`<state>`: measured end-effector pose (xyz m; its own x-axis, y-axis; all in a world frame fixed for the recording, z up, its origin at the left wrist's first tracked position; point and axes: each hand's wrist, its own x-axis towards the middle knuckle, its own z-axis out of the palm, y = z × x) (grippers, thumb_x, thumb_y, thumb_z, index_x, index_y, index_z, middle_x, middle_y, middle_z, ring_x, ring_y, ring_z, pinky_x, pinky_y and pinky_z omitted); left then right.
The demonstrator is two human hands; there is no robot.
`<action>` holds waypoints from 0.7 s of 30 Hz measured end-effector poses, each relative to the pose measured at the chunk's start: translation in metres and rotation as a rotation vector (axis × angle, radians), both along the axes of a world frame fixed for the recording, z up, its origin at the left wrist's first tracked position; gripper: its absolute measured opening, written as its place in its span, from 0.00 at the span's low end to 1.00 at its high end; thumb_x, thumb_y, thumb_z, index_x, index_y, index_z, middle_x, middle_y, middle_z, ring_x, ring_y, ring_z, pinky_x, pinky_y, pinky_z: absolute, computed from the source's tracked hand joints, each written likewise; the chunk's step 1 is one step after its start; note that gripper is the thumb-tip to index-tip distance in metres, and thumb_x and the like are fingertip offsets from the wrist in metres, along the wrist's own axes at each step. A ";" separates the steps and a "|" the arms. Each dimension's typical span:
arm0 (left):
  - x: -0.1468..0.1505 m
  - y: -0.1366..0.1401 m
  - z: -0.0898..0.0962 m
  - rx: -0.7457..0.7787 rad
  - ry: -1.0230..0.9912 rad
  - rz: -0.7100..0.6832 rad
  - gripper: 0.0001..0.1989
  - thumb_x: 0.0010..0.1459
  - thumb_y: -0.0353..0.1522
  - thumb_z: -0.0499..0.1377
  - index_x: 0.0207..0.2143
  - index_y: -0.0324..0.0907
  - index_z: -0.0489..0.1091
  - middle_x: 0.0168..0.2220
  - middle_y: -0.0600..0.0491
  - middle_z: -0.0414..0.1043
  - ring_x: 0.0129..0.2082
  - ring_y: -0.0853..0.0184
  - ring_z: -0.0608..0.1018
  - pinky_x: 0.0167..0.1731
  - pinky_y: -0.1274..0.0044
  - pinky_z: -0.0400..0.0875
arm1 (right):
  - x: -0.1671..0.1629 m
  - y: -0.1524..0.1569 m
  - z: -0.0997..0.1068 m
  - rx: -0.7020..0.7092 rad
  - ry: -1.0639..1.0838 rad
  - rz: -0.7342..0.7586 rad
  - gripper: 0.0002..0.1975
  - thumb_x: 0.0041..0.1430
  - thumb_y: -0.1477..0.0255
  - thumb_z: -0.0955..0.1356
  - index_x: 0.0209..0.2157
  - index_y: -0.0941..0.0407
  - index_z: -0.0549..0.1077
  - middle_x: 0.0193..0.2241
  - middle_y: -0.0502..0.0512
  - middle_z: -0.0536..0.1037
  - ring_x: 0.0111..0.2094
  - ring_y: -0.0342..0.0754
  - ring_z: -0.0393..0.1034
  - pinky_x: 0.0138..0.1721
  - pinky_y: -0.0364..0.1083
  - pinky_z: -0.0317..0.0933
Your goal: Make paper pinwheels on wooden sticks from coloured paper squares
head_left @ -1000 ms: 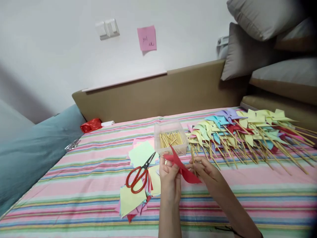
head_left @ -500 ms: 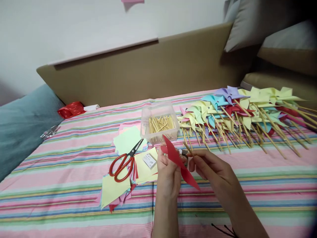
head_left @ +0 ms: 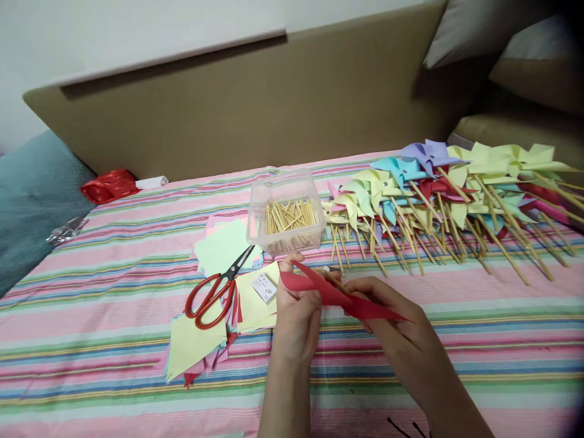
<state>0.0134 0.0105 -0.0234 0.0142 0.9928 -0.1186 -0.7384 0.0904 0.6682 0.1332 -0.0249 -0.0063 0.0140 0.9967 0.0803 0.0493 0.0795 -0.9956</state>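
Note:
A red paper pinwheel [head_left: 322, 286] is between my two hands, just in front of the plastic box. My left hand [head_left: 296, 313] is closed on its left side, the thumb pressed against the paper. My right hand [head_left: 387, 316] pinches a thin wooden stick [head_left: 336, 283] that lies close against the pinwheel, and one red blade stretches across those fingers. Whether the stick is fixed to the paper I cannot tell. Left of my hands, red-handled scissors [head_left: 219, 292] rest on paper sheets [head_left: 196, 340], and a small white box [head_left: 263, 288] sits on pale yellow paper [head_left: 249, 310].
A clear plastic box [head_left: 287, 243] holds many short sticks [head_left: 292, 216]. Finished pinwheels [head_left: 429, 158] on sticks are heaped at the right. A red plastic bag [head_left: 112, 185] lies at the back left on the striped cloth [head_left: 114, 292]. Cushions [head_left: 36, 194] stand at both sides.
The red pinwheel has turned to lie flatter, and one blade now crosses my right hand. My right hand and the stick have come closer to the paper. The view has tilted down slightly.

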 end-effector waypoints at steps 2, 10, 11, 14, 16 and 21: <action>0.000 0.000 -0.001 -0.026 -0.022 0.003 0.28 0.37 0.27 0.72 0.41 0.47 0.65 0.24 0.61 0.70 0.28 0.71 0.77 0.34 0.79 0.69 | -0.001 -0.001 0.000 -0.013 0.017 0.017 0.08 0.60 0.66 0.64 0.35 0.51 0.74 0.31 0.53 0.76 0.31 0.48 0.68 0.30 0.43 0.62; -0.003 0.000 0.001 -0.008 -0.058 0.009 0.27 0.34 0.29 0.74 0.37 0.46 0.66 0.20 0.63 0.65 0.25 0.73 0.76 0.31 0.82 0.69 | -0.007 -0.004 0.001 0.027 -0.044 0.036 0.10 0.63 0.65 0.62 0.30 0.51 0.72 0.23 0.50 0.70 0.34 0.50 0.70 0.31 0.44 0.61; -0.004 0.001 0.000 -0.008 -0.053 0.016 0.27 0.33 0.29 0.74 0.37 0.46 0.67 0.20 0.64 0.65 0.25 0.73 0.75 0.31 0.82 0.69 | -0.007 -0.004 0.001 0.044 -0.065 0.029 0.10 0.63 0.66 0.62 0.30 0.51 0.71 0.23 0.50 0.71 0.33 0.50 0.70 0.31 0.44 0.61; -0.006 0.001 -0.001 -0.011 -0.054 0.035 0.29 0.36 0.30 0.73 0.41 0.47 0.66 0.20 0.64 0.65 0.25 0.74 0.75 0.32 0.81 0.69 | -0.006 -0.004 0.000 0.108 -0.125 0.002 0.08 0.63 0.68 0.62 0.33 0.51 0.72 0.26 0.51 0.73 0.32 0.49 0.71 0.31 0.45 0.62; -0.007 0.002 -0.002 -0.016 -0.067 0.035 0.30 0.38 0.31 0.72 0.45 0.48 0.65 0.20 0.64 0.66 0.24 0.74 0.75 0.32 0.81 0.69 | -0.006 -0.005 0.000 0.149 -0.154 -0.023 0.07 0.63 0.69 0.62 0.34 0.50 0.72 0.28 0.51 0.75 0.32 0.49 0.71 0.31 0.45 0.63; -0.006 0.002 0.002 0.002 -0.090 0.006 0.33 0.35 0.30 0.74 0.45 0.47 0.66 0.20 0.64 0.66 0.23 0.76 0.74 0.32 0.83 0.71 | -0.006 -0.007 0.000 0.190 -0.193 -0.044 0.07 0.63 0.70 0.63 0.37 0.51 0.73 0.29 0.52 0.75 0.33 0.49 0.71 0.32 0.45 0.64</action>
